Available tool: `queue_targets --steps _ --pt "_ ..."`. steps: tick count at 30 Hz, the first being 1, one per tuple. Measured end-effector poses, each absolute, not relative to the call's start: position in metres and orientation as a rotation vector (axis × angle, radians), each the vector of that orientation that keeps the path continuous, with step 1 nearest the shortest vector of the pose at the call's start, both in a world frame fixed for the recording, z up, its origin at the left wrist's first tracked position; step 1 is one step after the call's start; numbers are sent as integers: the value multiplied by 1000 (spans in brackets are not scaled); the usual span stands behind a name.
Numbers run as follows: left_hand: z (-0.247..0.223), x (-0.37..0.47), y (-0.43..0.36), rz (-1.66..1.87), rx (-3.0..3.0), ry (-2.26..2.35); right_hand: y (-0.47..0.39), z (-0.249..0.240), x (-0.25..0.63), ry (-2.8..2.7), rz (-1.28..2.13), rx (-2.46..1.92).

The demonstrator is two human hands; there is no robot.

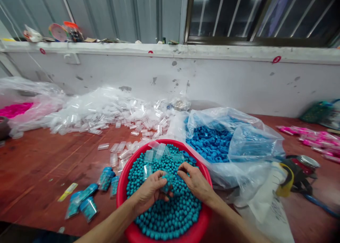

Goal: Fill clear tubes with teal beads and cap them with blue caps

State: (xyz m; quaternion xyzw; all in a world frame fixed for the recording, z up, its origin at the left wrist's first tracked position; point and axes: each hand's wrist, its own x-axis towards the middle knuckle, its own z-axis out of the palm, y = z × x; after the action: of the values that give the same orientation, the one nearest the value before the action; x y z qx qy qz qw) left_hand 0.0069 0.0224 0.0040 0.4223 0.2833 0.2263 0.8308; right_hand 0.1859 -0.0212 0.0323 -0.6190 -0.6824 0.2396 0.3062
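A red basin [122, 186] full of teal beads [164, 221] stands at the front of the table. Over the beads, my left hand [152, 190] holds a small clear container [166, 182] with teal beads inside, fingers closed around it. Just to its right, my right hand [193, 179] has its fingertips pinched together above the beads; whatever they hold is too small to make out. Several empty clear containers [148, 156] lie on the beads near the basin's far side.
Filled teal packets [89, 208] and a yellow strip [68, 192] lie left of the basin. Clear containers [98, 124] are heaped behind. Blue caps [209, 142] fill a plastic bag at right. Pink pieces [318, 138] and a black-and-yellow tool [288, 181] lie farther right.
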Motion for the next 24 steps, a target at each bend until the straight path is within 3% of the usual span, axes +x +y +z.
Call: queue_targets --steps 9,15,21,24 --pt "11 10 3 419 1040 773 -23 21 167 -1268 1375 -1369" --pt "13 10 -3 437 1116 811 -34 26 169 -1555 1040 -1408" --pt "8 11 -5 512 1150 745 -36 18 166 -1415 1265 -1425" --pt "8 11 -6 551 1163 800 -37 19 163 -1439 1118 -1493"
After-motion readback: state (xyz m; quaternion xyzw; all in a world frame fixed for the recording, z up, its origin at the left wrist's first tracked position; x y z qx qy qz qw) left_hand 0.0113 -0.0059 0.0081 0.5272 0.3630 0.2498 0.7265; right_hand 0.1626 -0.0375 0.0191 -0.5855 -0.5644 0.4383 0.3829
